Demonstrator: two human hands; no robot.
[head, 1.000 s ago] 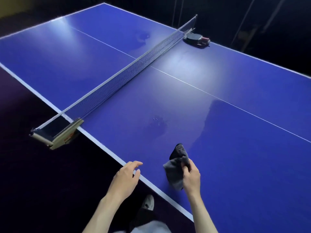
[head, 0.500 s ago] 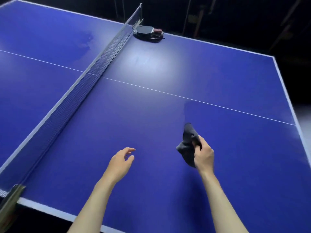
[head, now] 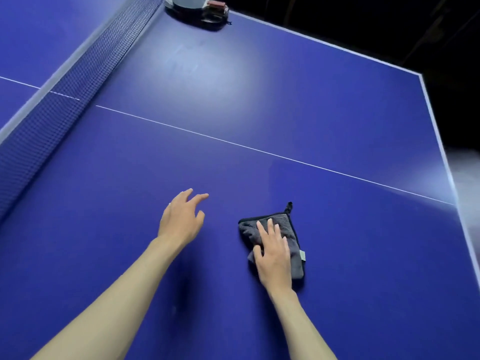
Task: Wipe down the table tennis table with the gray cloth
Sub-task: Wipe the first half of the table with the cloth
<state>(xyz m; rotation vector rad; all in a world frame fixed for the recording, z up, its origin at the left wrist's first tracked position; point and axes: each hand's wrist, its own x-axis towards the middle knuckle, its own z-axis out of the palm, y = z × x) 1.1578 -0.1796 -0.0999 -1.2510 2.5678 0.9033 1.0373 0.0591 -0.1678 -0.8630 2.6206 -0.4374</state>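
The gray cloth (head: 275,242) is laid flat on the table tennis table (head: 337,120), on the near half of the right-hand court, just near of the white centre line (head: 259,149) and well apart from the net (head: 65,100) at the left. It is pressed down by the right hand (head: 272,253), palm flat w/ fingers straight and spread over the cloth's middle; nothing is pinched or gripped, prob. so that pressure is spread for a sliding wipe. A small loop at the cloth's far corner and a pale tag at its right edge are left uncovered. The left hand (head: 181,219) is held apart to the left of the cloth, fingers loosely extended, w/ nothing held; whether the table is touched by it cannot be told. It is judged to be kept free for balance. At the far edge by the net post, a dark paddle (head: 192,6) is seen, partly cut off. Wiping is judged to be only just starting, w/ most of the surface not yet covered.
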